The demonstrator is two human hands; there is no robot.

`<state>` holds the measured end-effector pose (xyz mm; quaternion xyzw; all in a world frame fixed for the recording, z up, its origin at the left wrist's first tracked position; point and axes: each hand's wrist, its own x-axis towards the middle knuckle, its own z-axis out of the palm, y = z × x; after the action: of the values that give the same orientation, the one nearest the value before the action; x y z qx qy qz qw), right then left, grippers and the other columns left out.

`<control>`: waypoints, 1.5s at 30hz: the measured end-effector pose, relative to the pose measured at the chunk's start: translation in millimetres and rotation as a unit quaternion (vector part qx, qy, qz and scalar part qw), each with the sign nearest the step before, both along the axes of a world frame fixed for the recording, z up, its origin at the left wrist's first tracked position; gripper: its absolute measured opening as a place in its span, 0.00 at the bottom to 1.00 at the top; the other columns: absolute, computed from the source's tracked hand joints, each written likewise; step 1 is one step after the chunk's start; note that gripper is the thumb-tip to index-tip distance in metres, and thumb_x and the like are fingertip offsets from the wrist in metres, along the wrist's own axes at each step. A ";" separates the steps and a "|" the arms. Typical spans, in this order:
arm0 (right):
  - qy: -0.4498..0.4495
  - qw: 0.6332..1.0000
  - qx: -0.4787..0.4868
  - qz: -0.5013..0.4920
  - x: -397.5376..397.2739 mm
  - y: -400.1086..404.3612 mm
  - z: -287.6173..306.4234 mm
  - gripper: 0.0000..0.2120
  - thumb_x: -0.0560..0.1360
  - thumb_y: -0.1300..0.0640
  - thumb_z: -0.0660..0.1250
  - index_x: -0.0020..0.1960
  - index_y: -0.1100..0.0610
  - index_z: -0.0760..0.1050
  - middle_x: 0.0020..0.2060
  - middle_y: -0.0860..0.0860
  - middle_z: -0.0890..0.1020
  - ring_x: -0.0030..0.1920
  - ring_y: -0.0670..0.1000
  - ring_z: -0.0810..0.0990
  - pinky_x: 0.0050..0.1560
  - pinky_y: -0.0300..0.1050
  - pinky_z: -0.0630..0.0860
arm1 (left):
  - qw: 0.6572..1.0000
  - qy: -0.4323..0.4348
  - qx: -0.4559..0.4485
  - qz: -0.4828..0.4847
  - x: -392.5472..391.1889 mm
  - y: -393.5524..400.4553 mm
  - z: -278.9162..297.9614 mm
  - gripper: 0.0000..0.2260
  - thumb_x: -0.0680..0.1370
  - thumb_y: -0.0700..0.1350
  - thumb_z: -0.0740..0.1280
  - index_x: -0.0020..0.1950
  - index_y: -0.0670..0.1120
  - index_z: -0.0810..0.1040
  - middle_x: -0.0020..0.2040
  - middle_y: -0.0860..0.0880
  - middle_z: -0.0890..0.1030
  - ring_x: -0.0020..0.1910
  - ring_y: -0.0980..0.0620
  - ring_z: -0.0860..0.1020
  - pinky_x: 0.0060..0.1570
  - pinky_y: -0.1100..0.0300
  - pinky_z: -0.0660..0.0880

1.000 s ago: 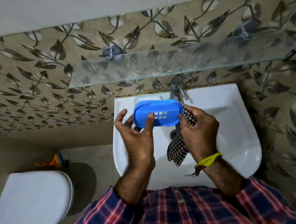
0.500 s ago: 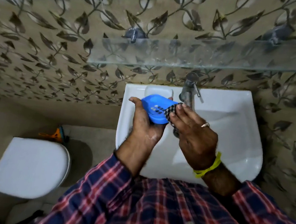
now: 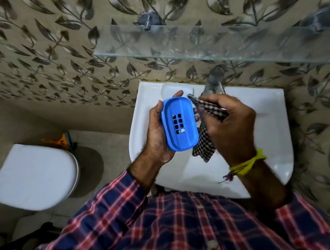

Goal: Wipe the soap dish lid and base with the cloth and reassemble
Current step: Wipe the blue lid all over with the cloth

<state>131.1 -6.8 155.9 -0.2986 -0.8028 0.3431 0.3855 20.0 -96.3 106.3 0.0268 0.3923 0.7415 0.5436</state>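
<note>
My left hand (image 3: 157, 136) grips a blue soap dish part (image 3: 180, 124) with several drain holes in its middle, holding it over the white sink (image 3: 271, 151) with its grooved face towards me. My right hand (image 3: 230, 127) pinches a black-and-white checked cloth (image 3: 205, 145) just right of the blue part; the cloth's top end touches the part's upper right rim and the rest hangs down. A pale translucent oval piece (image 3: 170, 90) lies on the sink's back ledge, partly hidden behind my fingers.
A metal tap (image 3: 214, 81) stands on the sink's back edge, close above my right hand. A glass shelf (image 3: 205, 43) juts from the leaf-patterned wall above. A white toilet lid (image 3: 35, 176) is at lower left, with an orange object (image 3: 59, 141) on the floor behind it.
The blue part has turned from tilted away to facing me lengthwise in my left hand. My right hand has drawn the cloth off its face to its right edge. The camera tilted down.
</note>
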 end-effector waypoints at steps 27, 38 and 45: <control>-0.185 0.968 0.103 0.136 11.0 -19.8 -19.3 0.13 0.69 0.68 0.70 0.49 0.56 0.84 0.44 0.52 0.83 0.44 0.59 0.80 0.38 0.52 0.79 | 0.996 0.079 -0.009 -0.032 -5.3 1.3 1.0 0.30 0.82 0.68 0.48 0.74 0.54 0.73 0.52 0.43 0.81 0.48 0.48 0.80 0.50 0.53 0.79; -0.126 0.987 0.101 0.021 -5.8 -21.4 -11.2 0.13 0.68 0.68 0.69 0.50 0.61 0.83 0.43 0.57 0.83 0.43 0.61 0.81 0.41 0.52 0.79 | 0.995 0.082 -0.052 -0.015 13.7 9.0 5.4 0.35 0.76 0.72 0.51 0.70 0.51 0.77 0.56 0.45 0.85 0.53 0.46 0.84 0.49 0.52 0.82; -0.165 0.977 0.130 -0.041 -5.4 -6.9 -7.8 0.09 0.73 0.62 0.67 0.52 0.58 0.82 0.44 0.55 0.81 0.41 0.61 0.80 0.37 0.53 0.78 | 0.987 0.148 -0.064 -0.014 16.2 8.1 8.4 0.32 0.75 0.70 0.62 0.71 0.51 0.75 0.64 0.44 0.81 0.62 0.42 0.79 0.63 0.42 0.75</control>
<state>125.7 -13.7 148.1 -0.3308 -0.8802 0.1655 0.2973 36.2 -88.1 114.7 0.1070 0.5149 0.6949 0.4904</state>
